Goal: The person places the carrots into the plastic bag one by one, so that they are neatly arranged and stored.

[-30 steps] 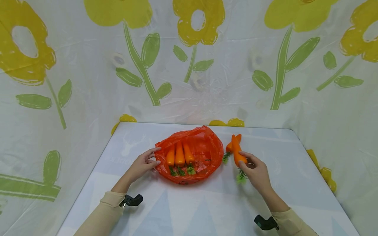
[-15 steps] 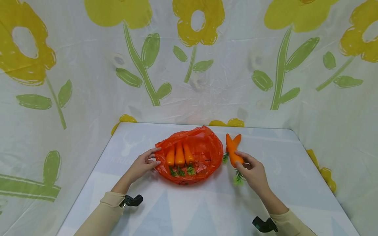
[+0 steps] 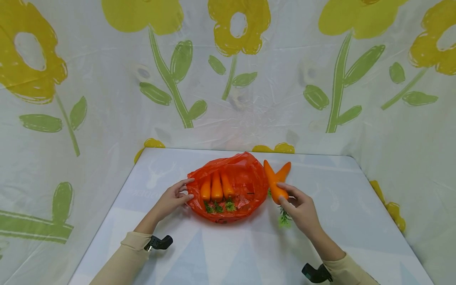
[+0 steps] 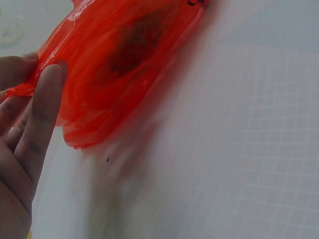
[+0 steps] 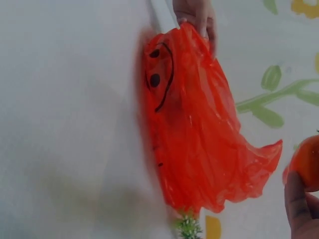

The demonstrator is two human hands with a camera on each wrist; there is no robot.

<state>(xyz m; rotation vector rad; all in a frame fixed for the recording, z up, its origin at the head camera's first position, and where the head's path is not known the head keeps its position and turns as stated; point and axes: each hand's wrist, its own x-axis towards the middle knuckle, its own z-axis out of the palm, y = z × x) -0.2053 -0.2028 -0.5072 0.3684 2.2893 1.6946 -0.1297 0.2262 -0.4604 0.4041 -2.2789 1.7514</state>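
Observation:
A red plastic bag (image 3: 249,206) lies with its mouth wide, and three orange carrots (image 3: 216,188) with green tops rest side by side within it. At its left rim, my left hand (image 3: 173,198) pinches the plastic between thumb and fingers; the left wrist view shows the bag edge (image 4: 47,59) there. My right hand (image 3: 302,208) holds another carrot (image 3: 272,180) by its thick end, tip pointing away and leafy top hanging below, just right of the bag. Behind it a further carrot (image 3: 284,171) lies on the table, partly hidden. In the right wrist view the held carrot (image 5: 306,162) is cut by the frame edge.
The white table (image 3: 213,257) has pale blue printed shapes. A sheet with yellow flowers (image 3: 239,25) hangs behind it and along both sides. Black wrist cameras sit on the left sleeve (image 3: 122,253) and the right sleeve (image 3: 350,271).
My right hand has moved left with its carrot, which now tilts toward the bag and reaches its right rim in the head view. The left hand and bag stay put.

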